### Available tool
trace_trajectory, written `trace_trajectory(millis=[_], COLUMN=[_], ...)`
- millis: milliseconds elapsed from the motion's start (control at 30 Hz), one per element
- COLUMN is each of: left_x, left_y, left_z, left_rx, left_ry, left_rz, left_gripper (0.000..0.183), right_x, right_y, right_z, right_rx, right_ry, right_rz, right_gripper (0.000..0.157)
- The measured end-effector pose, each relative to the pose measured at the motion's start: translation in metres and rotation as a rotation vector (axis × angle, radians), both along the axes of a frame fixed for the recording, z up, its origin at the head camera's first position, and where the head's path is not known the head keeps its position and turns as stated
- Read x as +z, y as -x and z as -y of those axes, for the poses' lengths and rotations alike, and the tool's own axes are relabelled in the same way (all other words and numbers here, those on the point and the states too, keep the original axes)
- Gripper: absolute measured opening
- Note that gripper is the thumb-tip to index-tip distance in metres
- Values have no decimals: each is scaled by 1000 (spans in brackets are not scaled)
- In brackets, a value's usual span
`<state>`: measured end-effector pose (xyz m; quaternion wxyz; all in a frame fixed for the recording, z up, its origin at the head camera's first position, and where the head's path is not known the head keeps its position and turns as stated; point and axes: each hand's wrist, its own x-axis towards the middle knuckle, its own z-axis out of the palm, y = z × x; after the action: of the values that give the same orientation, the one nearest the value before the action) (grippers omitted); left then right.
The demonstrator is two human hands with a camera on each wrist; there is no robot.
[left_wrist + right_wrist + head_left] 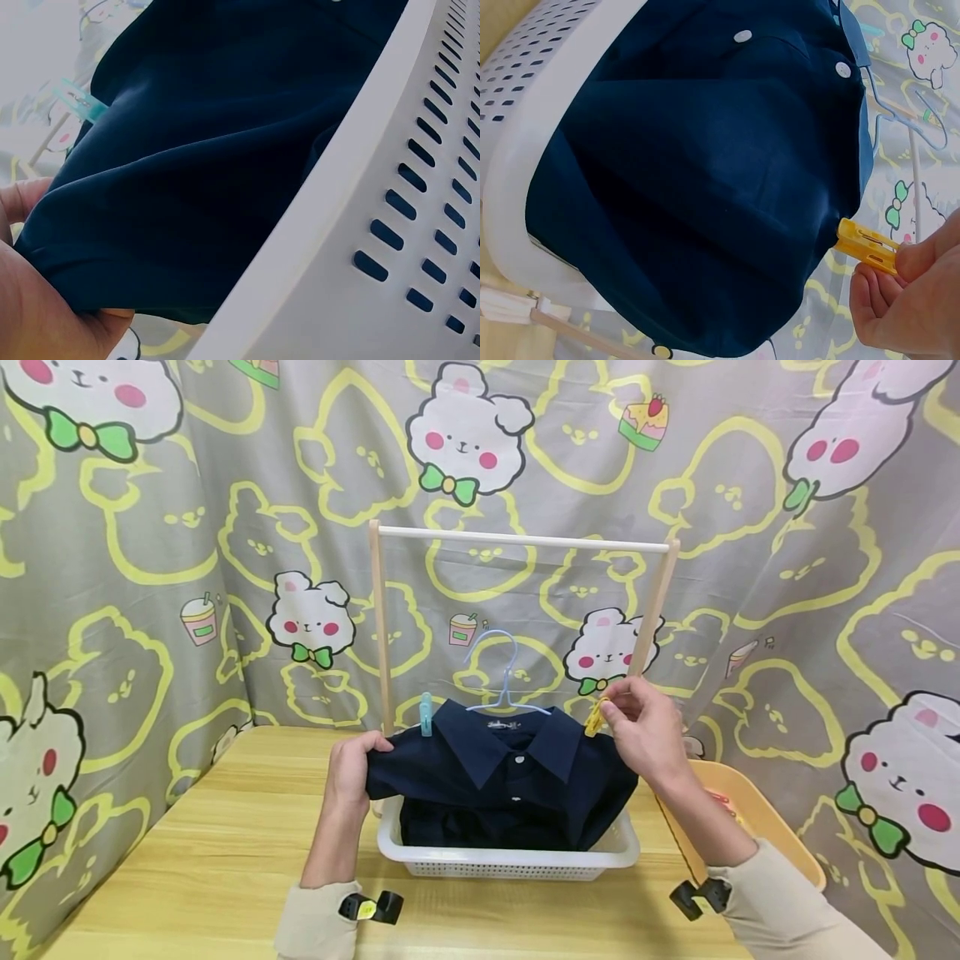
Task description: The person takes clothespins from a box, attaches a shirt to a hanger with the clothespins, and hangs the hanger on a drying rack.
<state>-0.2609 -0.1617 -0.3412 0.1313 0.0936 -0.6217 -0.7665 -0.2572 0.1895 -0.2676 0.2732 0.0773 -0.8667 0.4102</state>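
Shirt (491, 810) partly in basket (510, 858) (rack (521, 538) behind)

In the head view's middle, you can't read the tiny label (504, 724). The dark shirt (510, 777) hides the bottom of the blue hanger (506, 681). At lower right, your right arm (716, 827) covers some of the orange tray (776, 827). The left wrist view's left edge cuts off your left hand (45, 307).

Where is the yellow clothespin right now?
In the head view, the yellow clothespin is just right of the collar, at the shoulder of the navy shirt, pinched by the right hand.
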Motion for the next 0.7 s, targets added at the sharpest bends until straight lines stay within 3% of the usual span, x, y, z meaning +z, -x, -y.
trace_trajectory(millis=[700], left_x=[-2], left_y=[2], left_z=[-1], left_rx=[18], left_ry=[1], left_rz=[2], left_gripper=[24], right_x=[-10], right_y=[2], right_z=[2], right_rx=[3], right_ry=[33], right_rz=[21], right_gripper=[10])
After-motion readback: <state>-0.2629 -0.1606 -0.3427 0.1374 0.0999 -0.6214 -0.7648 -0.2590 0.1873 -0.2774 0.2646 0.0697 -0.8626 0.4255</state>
